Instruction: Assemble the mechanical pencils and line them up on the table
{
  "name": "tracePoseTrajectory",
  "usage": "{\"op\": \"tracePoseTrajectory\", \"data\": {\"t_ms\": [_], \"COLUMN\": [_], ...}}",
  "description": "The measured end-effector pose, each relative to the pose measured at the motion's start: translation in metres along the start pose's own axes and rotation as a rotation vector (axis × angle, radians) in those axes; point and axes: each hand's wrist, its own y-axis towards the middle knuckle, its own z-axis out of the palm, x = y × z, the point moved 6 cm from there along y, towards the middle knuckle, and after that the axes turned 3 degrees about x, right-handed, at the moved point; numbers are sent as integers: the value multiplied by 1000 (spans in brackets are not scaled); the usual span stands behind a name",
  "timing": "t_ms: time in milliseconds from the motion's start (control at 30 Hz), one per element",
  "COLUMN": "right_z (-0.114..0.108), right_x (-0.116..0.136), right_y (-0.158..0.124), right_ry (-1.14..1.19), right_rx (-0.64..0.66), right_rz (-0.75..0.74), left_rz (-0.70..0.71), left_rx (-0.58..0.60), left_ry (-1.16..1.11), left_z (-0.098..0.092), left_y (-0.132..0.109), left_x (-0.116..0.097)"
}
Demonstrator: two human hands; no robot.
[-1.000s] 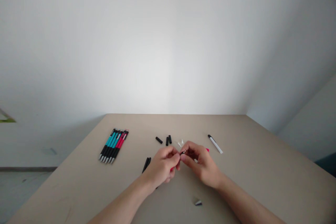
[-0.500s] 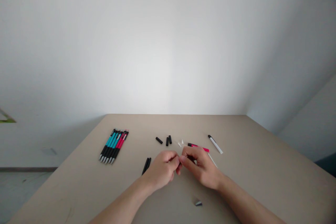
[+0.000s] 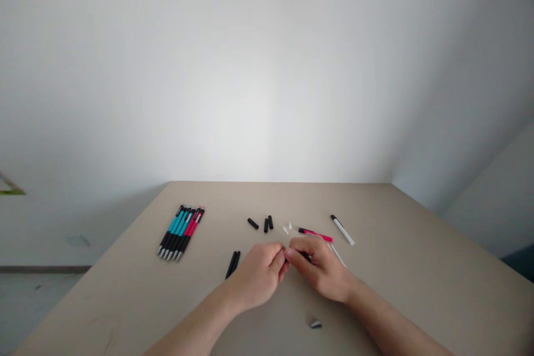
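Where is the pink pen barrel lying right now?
In the head view, the pink pen barrel lies on the table just beyond the right hand, between the small white bits and the white refill.

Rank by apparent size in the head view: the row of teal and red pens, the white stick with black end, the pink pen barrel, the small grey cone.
1. Row of teal and red pens.
2. White stick with black end and pink pen barrel: alike, unranked.
3. Small grey cone, smallest despite being nearest.

Beige table [image 3: 417,267]: pens [image 3: 180,232], loose pen parts [image 3: 267,223].
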Motion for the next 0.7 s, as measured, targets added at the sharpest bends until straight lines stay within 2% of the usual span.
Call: {"op": "tracePoseTrajectory", "data": {"t_ms": [133, 200, 300, 400, 500, 600, 700], "right_z": [1, 0, -1, -1, 0, 1, 1], "right_x": [-1, -3, -6, -8, -8, -7, -6], "right_y": [0, -1, -2, -2, -2, -2, -2], "right_ry": [21, 31, 57, 57, 39, 43, 47], "right_rx": [8, -2, -25, -36, -26, -8, -8], "right_rz": [25, 61, 82, 90, 100, 94, 88], "left_rz": [30, 46, -1, -100, -119, -82, -76], "left_rx": [-20, -69, -211, -417, -586, -622, -547], "left_ry": [139, 203, 292, 383, 433, 500, 645], "left_z": [-3, -6, -20, -45, -66, -73, -69], "left_y": [-4, -3, -1, -1, -5, -5, -2], "left_x": [-4, -2, 7, 15, 16, 17, 24]}}
